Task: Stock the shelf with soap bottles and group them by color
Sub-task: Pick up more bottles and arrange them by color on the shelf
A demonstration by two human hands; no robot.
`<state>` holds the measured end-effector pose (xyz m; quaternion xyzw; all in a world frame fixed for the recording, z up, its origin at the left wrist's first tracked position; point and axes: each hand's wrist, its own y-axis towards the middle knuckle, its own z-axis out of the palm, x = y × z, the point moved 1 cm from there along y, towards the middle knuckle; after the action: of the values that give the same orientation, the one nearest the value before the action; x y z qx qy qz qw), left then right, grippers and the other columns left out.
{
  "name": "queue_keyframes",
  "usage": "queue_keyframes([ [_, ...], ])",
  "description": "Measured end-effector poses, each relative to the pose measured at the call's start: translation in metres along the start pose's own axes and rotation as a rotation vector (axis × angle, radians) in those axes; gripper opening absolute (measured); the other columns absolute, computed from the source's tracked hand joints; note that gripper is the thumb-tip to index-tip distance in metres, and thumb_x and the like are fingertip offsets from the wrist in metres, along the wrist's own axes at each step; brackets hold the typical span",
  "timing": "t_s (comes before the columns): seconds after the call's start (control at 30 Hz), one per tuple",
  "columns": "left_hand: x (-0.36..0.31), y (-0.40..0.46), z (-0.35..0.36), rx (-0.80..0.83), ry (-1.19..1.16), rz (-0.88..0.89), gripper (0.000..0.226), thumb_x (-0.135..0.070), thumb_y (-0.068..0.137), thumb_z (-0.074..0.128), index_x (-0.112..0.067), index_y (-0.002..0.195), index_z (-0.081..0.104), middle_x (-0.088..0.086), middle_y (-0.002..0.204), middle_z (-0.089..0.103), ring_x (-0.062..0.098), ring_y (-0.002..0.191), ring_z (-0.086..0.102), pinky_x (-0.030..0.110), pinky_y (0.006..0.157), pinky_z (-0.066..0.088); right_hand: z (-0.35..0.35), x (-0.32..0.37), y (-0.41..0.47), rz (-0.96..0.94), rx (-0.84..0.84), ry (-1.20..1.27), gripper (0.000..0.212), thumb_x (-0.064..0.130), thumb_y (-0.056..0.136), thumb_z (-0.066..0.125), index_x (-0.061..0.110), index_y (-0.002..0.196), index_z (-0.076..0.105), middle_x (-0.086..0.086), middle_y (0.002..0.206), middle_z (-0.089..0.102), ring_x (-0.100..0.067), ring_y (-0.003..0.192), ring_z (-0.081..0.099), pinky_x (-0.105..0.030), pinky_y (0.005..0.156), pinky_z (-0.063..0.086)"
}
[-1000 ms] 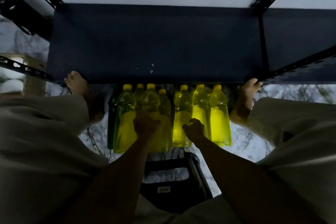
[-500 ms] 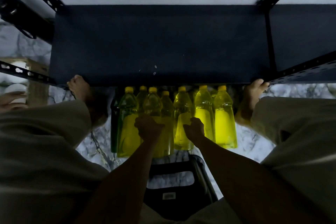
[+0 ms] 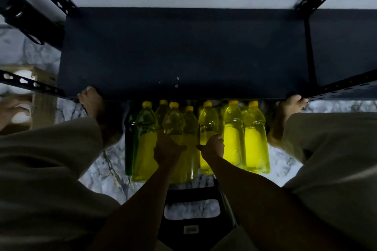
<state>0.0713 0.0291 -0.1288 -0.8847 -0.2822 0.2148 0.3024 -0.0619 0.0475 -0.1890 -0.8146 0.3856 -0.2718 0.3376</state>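
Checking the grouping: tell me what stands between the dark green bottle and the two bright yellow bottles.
In the head view, five yellow-capped bottles of yellow liquid, both hands on them.

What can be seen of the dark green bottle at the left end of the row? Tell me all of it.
The dark green bottle stands upright at the far left of the row, on the marble-patterned floor under the front edge of the dark shelf. It looks like clear plastic holding dark green liquid. A yellow-capped bottle stands right beside it and hides much of its right side. Its cap is in shadow. Neither hand touches it.
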Motion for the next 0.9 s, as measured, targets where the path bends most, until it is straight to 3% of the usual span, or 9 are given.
queue_keyframes([
  [0.13, 0.006, 0.001, -0.001, 0.003, 0.007, 0.016, 0.089, -0.040, 0.069, 0.085, -0.005, 0.137, 0.039, 0.014, 0.120, 0.062, 0.031, 0.107, 0.063, 0.033, 0.072, 0.049, -0.002, 0.001, -0.001, 0.030, -0.035, 0.033, 0.094, 0.038, 0.071, 0.083, -0.005, 0.137, 0.030, -0.020, 0.134, 0.052, -0.033, 0.124, 0.053, -0.038, 0.098, 0.047],
  [0.27, 0.008, 0.000, -0.004, 0.006, 0.031, 0.062, 0.080, -0.049, 0.068, 0.083, -0.008, 0.128, 0.051, 0.008, 0.111, 0.067, 0.023, 0.097, 0.067, 0.023, 0.061, 0.040, -0.010, -0.002, -0.006, 0.071, -0.055, 0.095, 0.075, 0.038, 0.067, 0.086, 0.004, 0.123, 0.049, -0.015, 0.120, 0.064, -0.034, 0.110, 0.062, -0.042, 0.085, 0.053],
  [0.37, 0.009, 0.002, -0.004, 0.005, -0.027, 0.072, 0.081, -0.047, 0.064, 0.086, -0.010, 0.127, 0.051, 0.008, 0.113, 0.067, 0.024, 0.101, 0.066, 0.025, 0.065, 0.042, -0.014, -0.004, -0.012, 0.079, -0.067, 0.126, 0.065, 0.036, 0.068, 0.085, 0.006, 0.117, 0.056, -0.014, 0.116, 0.066, -0.034, 0.107, 0.063, -0.042, 0.081, 0.054],
  [0.53, 0.007, -0.002, -0.004, 0.009, -0.041, 0.066, 0.076, -0.045, 0.063, 0.086, -0.013, 0.123, 0.055, 0.009, 0.114, 0.067, 0.027, 0.102, 0.066, 0.032, 0.071, 0.052, -0.023, -0.013, -0.023, 0.021, -0.079, 0.179, 0.073, 0.038, 0.065, 0.086, 0.011, 0.126, 0.056, -0.011, 0.118, 0.067, -0.032, 0.109, 0.063, -0.039, 0.084, 0.052],
  [0.8, 0.011, -0.018, -0.003, 0.076, -0.064, 0.086, 0.089, -0.051, 0.066, 0.082, -0.016, 0.139, 0.045, 0.009, 0.135, 0.054, 0.030, 0.123, 0.054, 0.041, 0.095, 0.050, -0.041, -0.029, -0.047, -0.097, -0.134, 0.278, 0.066, 0.033, 0.065, 0.084, 0.012, 0.122, 0.058, -0.010, 0.114, 0.067, -0.031, 0.105, 0.062, -0.030, 0.074, 0.044],
  [0.9, 0.019, -0.019, 0.003, 0.114, -0.124, 0.110, 0.095, -0.056, 0.061, 0.083, -0.017, 0.140, 0.046, 0.008, 0.139, 0.052, 0.029, 0.127, 0.051, 0.044, 0.100, 0.047, -0.049, -0.033, -0.057, -0.128, -0.171, 0.283, 0.064, 0.036, 0.063, 0.084, 0.010, 0.116, 0.060, -0.010, 0.108, 0.069, -0.031, 0.099, 0.064, -0.032, 0.073, 0.049],
])
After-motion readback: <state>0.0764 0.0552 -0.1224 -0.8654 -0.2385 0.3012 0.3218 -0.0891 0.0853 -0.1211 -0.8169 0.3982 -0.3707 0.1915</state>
